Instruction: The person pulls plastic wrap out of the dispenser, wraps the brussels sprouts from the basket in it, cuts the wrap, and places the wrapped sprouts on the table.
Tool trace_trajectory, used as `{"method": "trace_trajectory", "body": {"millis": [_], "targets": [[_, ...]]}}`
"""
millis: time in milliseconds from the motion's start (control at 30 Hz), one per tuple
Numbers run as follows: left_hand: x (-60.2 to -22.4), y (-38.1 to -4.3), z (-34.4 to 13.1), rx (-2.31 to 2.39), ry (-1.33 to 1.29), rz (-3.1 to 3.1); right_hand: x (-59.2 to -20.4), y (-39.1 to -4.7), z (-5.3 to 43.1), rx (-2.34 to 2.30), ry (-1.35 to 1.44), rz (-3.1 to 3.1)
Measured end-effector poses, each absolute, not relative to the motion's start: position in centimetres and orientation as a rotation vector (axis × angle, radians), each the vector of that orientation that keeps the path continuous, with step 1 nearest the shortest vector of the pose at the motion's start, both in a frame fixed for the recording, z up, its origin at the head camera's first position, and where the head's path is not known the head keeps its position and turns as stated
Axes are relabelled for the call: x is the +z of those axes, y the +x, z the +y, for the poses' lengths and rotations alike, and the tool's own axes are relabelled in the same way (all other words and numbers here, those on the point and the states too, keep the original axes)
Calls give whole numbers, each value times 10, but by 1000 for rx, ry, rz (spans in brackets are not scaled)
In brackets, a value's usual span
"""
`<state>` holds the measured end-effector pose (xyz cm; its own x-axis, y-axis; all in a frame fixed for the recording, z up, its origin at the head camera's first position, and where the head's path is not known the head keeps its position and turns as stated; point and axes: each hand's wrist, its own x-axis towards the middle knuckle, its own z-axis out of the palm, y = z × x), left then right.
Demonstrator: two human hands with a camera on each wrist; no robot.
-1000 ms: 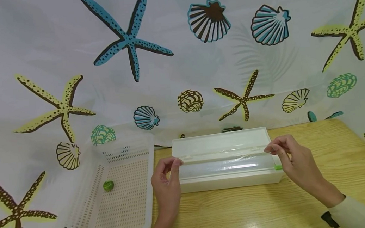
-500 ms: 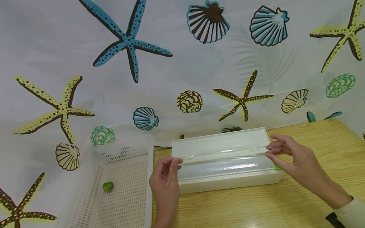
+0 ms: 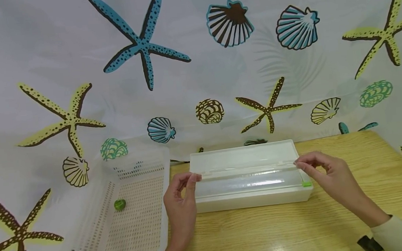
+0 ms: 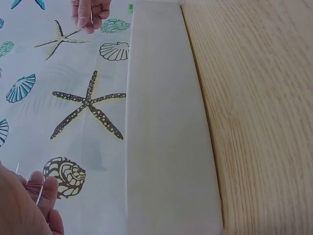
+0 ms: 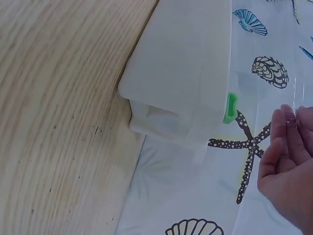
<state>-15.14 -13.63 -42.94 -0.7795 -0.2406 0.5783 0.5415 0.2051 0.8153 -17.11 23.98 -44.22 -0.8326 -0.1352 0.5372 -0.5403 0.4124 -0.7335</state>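
Observation:
A white cling film dispenser point(image 3: 255, 200) lies open on the wooden table, its lid point(image 3: 245, 155) tipped back and a green cutter slider point(image 3: 306, 184) at the right end. Clear cling film point(image 3: 250, 181) shows on the roll, and a sheet of it is raised above the box. At the sheet's left corner, my left hand point(image 3: 181, 200) pinches the film between thumb and fingers. My right hand point(image 3: 330, 176) pinches the opposite corner, thumb below the index finger. From the right wrist, film glints between the fingers of that hand point(image 5: 288, 152).
To the left stands a white perforated plastic basket point(image 3: 162, 221) with a small round green object point(image 3: 120, 204) inside. Behind the table hangs a white cloth point(image 3: 218, 73) printed with starfish and shells. Bare wood point(image 3: 250, 234) lies in front of the box.
The right hand's fingers have shifted on the film's corner, spreading and then closing to a pinch, and the hand has moved slightly right. The left hand stays nearly in place.

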Motion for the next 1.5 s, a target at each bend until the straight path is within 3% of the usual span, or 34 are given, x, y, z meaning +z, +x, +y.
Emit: {"method": "trace_trajectory", "body": {"millis": [333, 900, 1267, 1500], "targets": [[-426, -152, -139, -1615, -287, -1890, -440, -167, 230, 1383, 618, -2230], [-422, -149, -141, -1702, -323, -1856, -435, -164, 229, 1843, 566, -2053], [-420, -148, -140, -1714, -313, -1861, -442, -165, 234, 1724, 521, -2409], [-419, -148, -139, -1716, -306, -1860, -446, -159, 231, 1387, 643, -2569]]}}
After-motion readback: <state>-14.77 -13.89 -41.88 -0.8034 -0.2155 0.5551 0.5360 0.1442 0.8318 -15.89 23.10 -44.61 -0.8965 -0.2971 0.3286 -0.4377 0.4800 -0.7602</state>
